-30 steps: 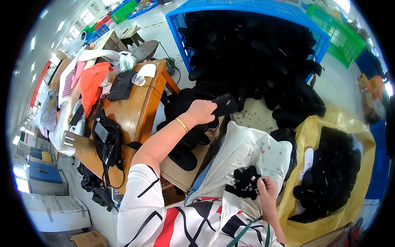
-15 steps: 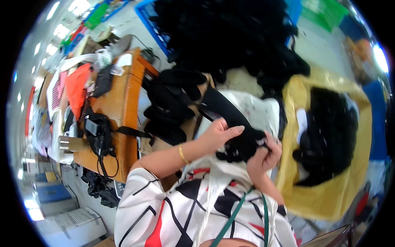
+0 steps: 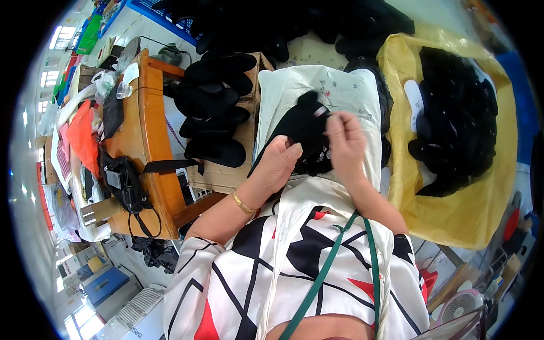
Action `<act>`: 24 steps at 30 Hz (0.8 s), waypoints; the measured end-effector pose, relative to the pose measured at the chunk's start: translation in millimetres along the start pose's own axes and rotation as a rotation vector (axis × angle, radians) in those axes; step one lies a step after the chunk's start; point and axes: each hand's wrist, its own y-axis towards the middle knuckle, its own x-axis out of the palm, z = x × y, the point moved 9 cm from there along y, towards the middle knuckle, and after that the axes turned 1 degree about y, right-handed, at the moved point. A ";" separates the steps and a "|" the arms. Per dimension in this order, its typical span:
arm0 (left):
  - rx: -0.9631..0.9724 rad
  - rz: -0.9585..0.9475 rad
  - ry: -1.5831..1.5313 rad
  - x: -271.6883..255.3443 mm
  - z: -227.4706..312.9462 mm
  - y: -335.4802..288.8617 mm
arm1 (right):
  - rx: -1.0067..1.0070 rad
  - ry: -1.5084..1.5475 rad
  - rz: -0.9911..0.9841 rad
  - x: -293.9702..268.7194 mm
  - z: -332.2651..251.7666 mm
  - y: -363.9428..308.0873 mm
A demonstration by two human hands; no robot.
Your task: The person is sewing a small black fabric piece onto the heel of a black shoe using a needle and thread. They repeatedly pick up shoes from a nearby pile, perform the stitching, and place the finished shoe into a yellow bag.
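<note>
A black cloth slipper (image 3: 300,122) is tilted above the white cloth over my lap, with a small pale tag on its upper edge. My left hand (image 3: 276,161) grips its near left side, thumb on top. Close by the tag, my right hand (image 3: 347,139) has its fingers pressed together; whether a thread or anything else is between them is too small to tell. More black pieces (image 3: 317,164) lie under and between my hands, partly hidden. The white cloth (image 3: 348,96) has small dark and reddish specks on it.
To the left, several black slippers (image 3: 215,150) lie on a cardboard box (image 3: 255,107) beside a wooden table (image 3: 156,124) holding a black bag (image 3: 122,181). A yellow sack (image 3: 459,221) of black slippers stands at the right. A blue crate (image 3: 164,21) sits at the far side.
The slipper has turned, its far end now pointing up and right. My right hand has come off its right end to beside the tag. The whole view has shifted.
</note>
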 end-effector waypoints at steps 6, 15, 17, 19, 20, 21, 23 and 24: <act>-0.096 0.468 -0.079 -65.8 -26.7 2.0 | -0.122 -0.531 -0.436 26.6 15.8 -33.5; -0.016 0.482 -0.163 -62.4 -25.0 1.4 | 0.203 -0.199 -0.108 -71.2 13.4 -23.3; -0.021 0.467 -0.150 -66.2 -27.3 3.2 | 0.201 -0.157 -0.028 -84.3 12.3 -22.8; -0.019 0.467 -0.158 -57.0 -21.5 6.6 | 0.232 -0.149 -0.006 -79.8 12.2 -22.3; -0.017 0.468 -0.162 -53.7 -20.0 7.8 | 0.247 -0.145 0.003 -75.7 12.8 -22.0; -0.016 0.477 -0.149 -55.2 -21.3 8.3 | 0.275 -0.150 -0.040 -67.2 15.9 -23.3; -0.012 0.495 -0.122 -59.6 -24.8 8.3 | 0.332 -0.159 -0.127 -47.9 23.2 -25.1; -0.051 0.498 -0.113 -60.4 -27.3 7.6 | 0.384 -0.205 -0.173 -36.9 23.9 -25.0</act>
